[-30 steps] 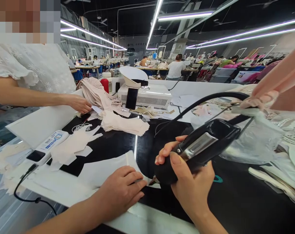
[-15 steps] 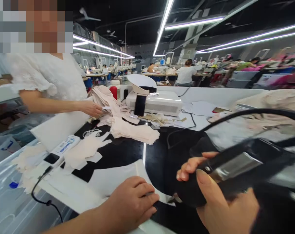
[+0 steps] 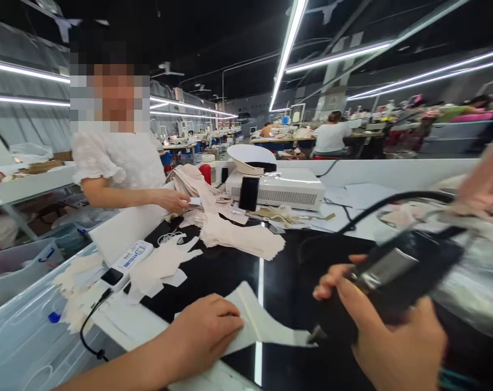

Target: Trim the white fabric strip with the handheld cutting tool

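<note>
My right hand [image 3: 397, 336] is wrapped round a black corded hand tool [image 3: 405, 271] with a shiny metal plate on its side. I cannot make out its exact kind. A small dark tip [image 3: 316, 335] below it meets the narrow end of a pale, curved fabric piece [image 3: 257, 320]. That piece has a lighter strip across it and lies on the black tabletop [image 3: 226, 271]. My left hand [image 3: 206, 331] is closed over its left part, fingers together; the thumb is hidden.
A stack of pale pink fabric pieces [image 3: 242, 236] lies ahead. Behind it are a phone [image 3: 248, 194] and a white machine [image 3: 287, 187] with a white cap [image 3: 250, 158] on top. Cut scraps [image 3: 160, 266] and a power strip [image 3: 134, 256] lie left. A co-worker's hand [image 3: 177, 201] holds fabric.
The view has turned left, so the scene sits further right and lower. My left hand has drawn left along the fabric piece. The blurred tool has shifted and tilted slightly.
</note>
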### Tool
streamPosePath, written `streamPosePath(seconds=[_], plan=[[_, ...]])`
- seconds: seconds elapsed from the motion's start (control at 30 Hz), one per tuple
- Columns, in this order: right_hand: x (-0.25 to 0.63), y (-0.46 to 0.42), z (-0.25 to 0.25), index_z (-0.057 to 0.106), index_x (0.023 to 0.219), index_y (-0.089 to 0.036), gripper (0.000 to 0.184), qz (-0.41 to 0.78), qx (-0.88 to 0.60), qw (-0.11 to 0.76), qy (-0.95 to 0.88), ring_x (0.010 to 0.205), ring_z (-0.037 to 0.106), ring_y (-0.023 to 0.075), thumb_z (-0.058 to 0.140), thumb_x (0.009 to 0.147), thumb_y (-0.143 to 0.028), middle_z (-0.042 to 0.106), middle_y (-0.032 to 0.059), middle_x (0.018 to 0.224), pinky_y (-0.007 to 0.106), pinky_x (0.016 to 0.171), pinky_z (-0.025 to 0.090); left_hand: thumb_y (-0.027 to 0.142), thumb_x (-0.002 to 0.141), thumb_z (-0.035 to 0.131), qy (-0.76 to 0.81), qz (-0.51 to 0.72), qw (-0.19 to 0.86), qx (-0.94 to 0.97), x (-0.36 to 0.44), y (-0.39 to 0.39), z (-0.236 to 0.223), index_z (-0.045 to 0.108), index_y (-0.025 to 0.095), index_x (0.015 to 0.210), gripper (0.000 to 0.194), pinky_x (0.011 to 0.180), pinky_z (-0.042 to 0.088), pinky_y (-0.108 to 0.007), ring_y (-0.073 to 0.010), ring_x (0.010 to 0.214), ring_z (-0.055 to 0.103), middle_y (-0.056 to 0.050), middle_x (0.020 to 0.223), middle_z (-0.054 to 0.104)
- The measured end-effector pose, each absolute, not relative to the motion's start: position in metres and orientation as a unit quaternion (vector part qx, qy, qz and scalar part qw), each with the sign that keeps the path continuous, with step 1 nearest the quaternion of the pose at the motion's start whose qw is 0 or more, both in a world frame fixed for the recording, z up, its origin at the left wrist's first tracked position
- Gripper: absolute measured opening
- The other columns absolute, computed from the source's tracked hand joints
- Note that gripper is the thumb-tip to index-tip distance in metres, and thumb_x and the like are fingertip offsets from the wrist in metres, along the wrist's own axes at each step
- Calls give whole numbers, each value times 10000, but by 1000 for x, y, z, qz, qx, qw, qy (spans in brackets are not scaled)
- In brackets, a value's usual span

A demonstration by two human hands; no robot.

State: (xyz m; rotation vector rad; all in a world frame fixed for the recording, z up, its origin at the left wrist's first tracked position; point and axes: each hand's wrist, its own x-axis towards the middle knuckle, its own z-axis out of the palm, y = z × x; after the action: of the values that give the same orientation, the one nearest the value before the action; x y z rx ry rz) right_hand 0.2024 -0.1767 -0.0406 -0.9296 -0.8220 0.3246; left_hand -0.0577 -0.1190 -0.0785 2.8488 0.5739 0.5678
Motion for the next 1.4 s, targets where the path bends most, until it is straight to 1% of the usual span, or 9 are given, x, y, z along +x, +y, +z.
streamPosePath(seconds=[0.1, 0.27, 0.33, 0.47, 0.6, 0.7, 0.97, 1.2, 1.4], plan=[[187, -179, -19, 656, 1044, -273, 507, 116, -473, 795, -361, 553, 638, 185, 930, 721, -553, 694, -34, 750, 366, 579, 581, 123, 984, 628, 242, 157, 128, 949, -59, -133, -70, 738, 219, 1082, 176, 860, 600, -306, -201, 983, 707, -38, 1121, 729], [181, -178, -15, 626, 1067, -274, 436, 125, -466, 787, -385, 572, 639, 158, 882, 800, -506, 683, -49, 780, 324, 585, 579, 147, 1016, 632, 255, 82, 167, 949, -46, -134, -44, 728, 208, 943, 135, 753, 587, -265, -158, 802, 716, -4, 984, 690], [177, -177, -18, 618, 1034, -265, 400, 124, -465, 783, -395, 562, 640, 153, 870, 814, -484, 683, -46, 771, 318, 577, 582, 160, 1014, 674, 230, 98, 144, 957, -36, -120, -37, 729, 199, 1105, 113, 853, 612, -314, -201, 933, 739, -32, 1066, 715], [170, -172, -19, 602, 960, -248, 326, 129, -455, 781, -409, 559, 644, 144, 832, 836, -443, 678, -39, 759, 301, 561, 596, 193, 936, 827, 90, 120, 172, 974, -12, -86, -36, 644, 169, 1277, 388, 1192, 497, -424, -262, 1380, 611, -105, 1393, 688], [165, -167, -18, 613, 976, -245, 297, 143, -451, 780, -409, 557, 650, 138, 810, 836, -417, 677, -46, 760, 285, 554, 603, 290, 894, 880, 60, 44, 217, 973, 1, -65, -42, 609, 211, 1350, 536, 1269, 372, -613, -322, 1565, 427, -108, 1415, 689], [161, -166, -19, 622, 1005, -247, 311, 152, -455, 779, -404, 559, 645, 138, 803, 832, -431, 676, -48, 770, 290, 555, 601, 309, 910, 867, 70, 7, 235, 969, -2, -60, -46, 577, 237, 1412, 584, 1267, 266, -727, -348, 1605, 352, -115, 1458, 664], [148, -156, -19, 613, 959, -247, 305, 175, -450, 778, -401, 564, 659, 140, 796, 816, -443, 671, -52, 787, 292, 552, 591, 400, 888, 886, 102, 16, 242, 965, -15, -56, -57, 571, 272, 1444, 651, 1266, 161, -771, -364, 1623, 298, -127, 1526, 621], [143, -151, -20, 599, 928, -244, 274, 173, -451, 774, -409, 562, 654, 131, 790, 824, -410, 666, -58, 771, 287, 578, 588, 474, 880, 876, 112, 29, 209, 971, -16, -58, -61, 628, 236, 1319, 557, 1245, 183, -796, -370, 1607, 342, -163, 1533, 607], [134, -148, -27, 616, 1034, -255, 329, 178, -465, 764, -411, 644, 645, 160, 781, 822, -444, 684, -25, 839, 330, 622, 585, 433, 896, 869, 86, 42, 175, 980, -15, -60, -57, 615, 268, 1427, 612, 1249, 234, -770, -357, 1593, 371, -133, 1556, 595]])
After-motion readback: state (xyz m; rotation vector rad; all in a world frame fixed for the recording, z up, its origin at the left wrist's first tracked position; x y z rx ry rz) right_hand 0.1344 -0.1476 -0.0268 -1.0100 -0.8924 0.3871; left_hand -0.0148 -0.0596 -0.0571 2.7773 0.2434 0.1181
